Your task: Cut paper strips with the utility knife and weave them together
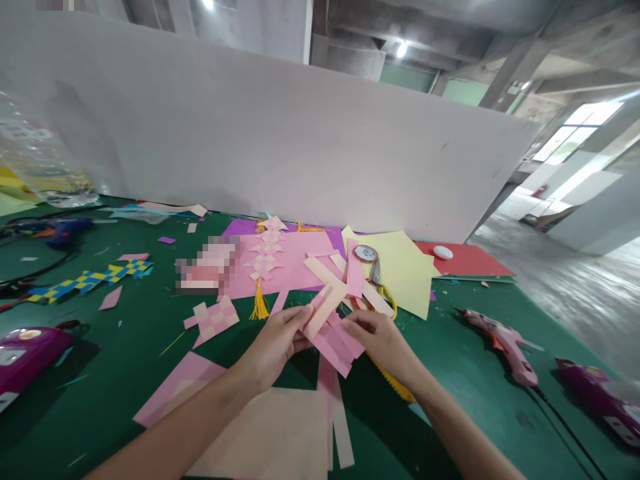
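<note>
My left hand (280, 340) pinches the left side of a bundle of folded pink and cream paper strips (336, 337), held above the green table. On the right side of that bundle, the fingers of my right hand (375, 337) are closed on the pink strips. A cream strip (325, 310) lies diagonally over the pink ones. Below my hands are cream sheets (270, 427) and a pink sheet (195, 373). Left of them lies a small woven pink and cream piece (215, 319). Behind stands out a woven pink piece (267, 250) with a yellow tassel (259, 303).
Yellow-handled scissors (377, 277) and a tape roll (366, 253) rest on yellow paper (410, 267). A pink glue gun (505, 343) and purple device (600, 400) lie right. A blue-yellow woven strip (90, 281) and another purple device (33, 353) are left. A white panel (300, 147) stands behind.
</note>
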Demonstrator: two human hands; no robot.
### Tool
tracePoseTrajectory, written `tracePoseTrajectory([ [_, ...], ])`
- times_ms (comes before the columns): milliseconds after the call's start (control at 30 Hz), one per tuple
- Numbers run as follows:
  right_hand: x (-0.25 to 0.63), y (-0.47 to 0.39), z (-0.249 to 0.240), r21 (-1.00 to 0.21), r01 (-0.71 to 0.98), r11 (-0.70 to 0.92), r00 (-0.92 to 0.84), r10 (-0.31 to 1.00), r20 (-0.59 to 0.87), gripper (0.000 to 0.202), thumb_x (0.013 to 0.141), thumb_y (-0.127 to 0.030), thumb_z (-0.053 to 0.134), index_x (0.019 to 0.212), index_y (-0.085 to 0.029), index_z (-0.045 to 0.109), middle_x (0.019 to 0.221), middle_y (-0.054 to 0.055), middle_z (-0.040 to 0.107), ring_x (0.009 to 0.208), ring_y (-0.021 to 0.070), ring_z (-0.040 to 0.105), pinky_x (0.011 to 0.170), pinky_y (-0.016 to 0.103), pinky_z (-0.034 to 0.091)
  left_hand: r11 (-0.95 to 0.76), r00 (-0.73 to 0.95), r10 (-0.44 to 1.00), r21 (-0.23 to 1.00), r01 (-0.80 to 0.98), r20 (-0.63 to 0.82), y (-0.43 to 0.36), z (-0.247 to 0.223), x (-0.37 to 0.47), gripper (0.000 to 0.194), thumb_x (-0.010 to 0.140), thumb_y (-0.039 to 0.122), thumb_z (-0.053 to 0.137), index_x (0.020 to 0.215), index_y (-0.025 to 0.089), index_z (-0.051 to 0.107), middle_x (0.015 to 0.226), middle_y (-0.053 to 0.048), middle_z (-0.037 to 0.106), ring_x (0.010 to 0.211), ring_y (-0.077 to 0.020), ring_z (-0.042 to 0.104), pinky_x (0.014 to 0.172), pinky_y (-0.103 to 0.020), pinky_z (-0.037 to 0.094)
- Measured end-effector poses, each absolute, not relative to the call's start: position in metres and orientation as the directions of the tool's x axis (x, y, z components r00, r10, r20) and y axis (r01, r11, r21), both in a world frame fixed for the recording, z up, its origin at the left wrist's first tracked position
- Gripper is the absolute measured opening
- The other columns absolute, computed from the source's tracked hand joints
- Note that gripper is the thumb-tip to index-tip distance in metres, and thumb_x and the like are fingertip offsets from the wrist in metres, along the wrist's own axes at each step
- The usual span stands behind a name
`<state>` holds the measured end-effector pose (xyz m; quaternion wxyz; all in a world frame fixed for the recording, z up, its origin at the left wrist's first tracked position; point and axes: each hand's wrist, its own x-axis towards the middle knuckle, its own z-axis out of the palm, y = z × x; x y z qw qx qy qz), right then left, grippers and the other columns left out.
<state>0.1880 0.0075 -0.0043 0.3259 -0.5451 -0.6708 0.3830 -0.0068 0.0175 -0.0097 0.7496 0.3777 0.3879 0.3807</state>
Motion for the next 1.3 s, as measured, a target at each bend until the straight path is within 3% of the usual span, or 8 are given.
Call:
tracePoseTrajectory([
  [133, 0.1847, 0.0059, -0.0084, -0.877, 0.472, 0.096, -0.216, 0.976, -0.009, 0.033, 0.085, -0.039, 0.050, 0.061, -0.017, 0.053, 0.055, -0.004, 0.040, 0.053, 0.0095, 0.036, 0.048, 0.023, 0.025, 0.403, 0.408, 0.863, 0.892, -0.203, -0.297, 0.0164, -0.0096, -0.0062, 0.033, 0.084, 0.045, 0.055, 0.097, 0.017, 0.067, 0.091, -0.007, 0.066, 0.088, -0.0191, 0.060, 0.080, -0.031, 0.049],
  [600, 0.1908, 0.0084, -0.0074, -0.886, 0.449, 0.117, -0.318, 0.947, -0.036, 0.035, 0.086, -0.040, 0.050, 0.060, -0.016, 0.051, 0.057, -0.004, 0.041, 0.054, 0.0093, 0.036, 0.049, 0.023, 0.026, 0.353, 0.412, 0.869, 0.927, -0.127, -0.274, 0.0145, -0.0051, -0.0038, 0.036, 0.083, 0.046, 0.055, 0.098, 0.015, 0.066, 0.091, -0.007, 0.066, 0.089, -0.0214, 0.060, 0.082, -0.035, 0.049],
  [1033, 0.1861, 0.0055, -0.0063, -0.860, 0.495, 0.124, -0.335, 0.940, -0.058, 0.039, 0.084, -0.043, 0.048, 0.056, -0.019, 0.036, 0.056, -0.006, 0.028, 0.053, 0.0084, 0.026, 0.048, 0.024, 0.019, 0.320, 0.373, 0.890, 0.943, -0.096, -0.264, 0.0133, -0.0031, -0.0030, 0.034, 0.082, 0.046, 0.056, 0.092, 0.015, 0.067, 0.087, -0.006, 0.065, 0.084, -0.0196, 0.059, 0.075, -0.031, 0.048],
  [1167, 0.1862, 0.0043, -0.0068, -0.841, 0.527, 0.124, -0.343, 0.936, -0.077, 0.039, 0.081, -0.037, 0.053, 0.055, -0.019, 0.029, 0.058, -0.006, 0.023, 0.053, 0.0081, 0.023, 0.047, 0.024, 0.017, 0.337, 0.405, 0.873, 0.936, -0.097, -0.272, 0.0114, 0.0001, -0.0022, 0.033, 0.078, 0.045, 0.061, 0.093, 0.015, 0.067, 0.081, -0.004, 0.065, 0.080, -0.0196, 0.059, 0.072, -0.029, 0.047],
  [1300, 0.1893, 0.0043, -0.0049, -0.832, 0.541, 0.121, -0.354, 0.930, -0.095, 0.038, 0.080, -0.034, 0.054, 0.056, -0.019, 0.028, 0.059, -0.006, 0.023, 0.054, 0.0080, 0.022, 0.047, 0.024, 0.017, 0.251, 0.418, 0.879, 0.968, 0.006, -0.230, 0.0141, -0.0012, -0.0036, 0.030, 0.075, 0.043, 0.063, 0.086, 0.016, 0.068, 0.077, -0.002, 0.065, 0.074, -0.0200, 0.058, 0.066, -0.027, 0.042],
])
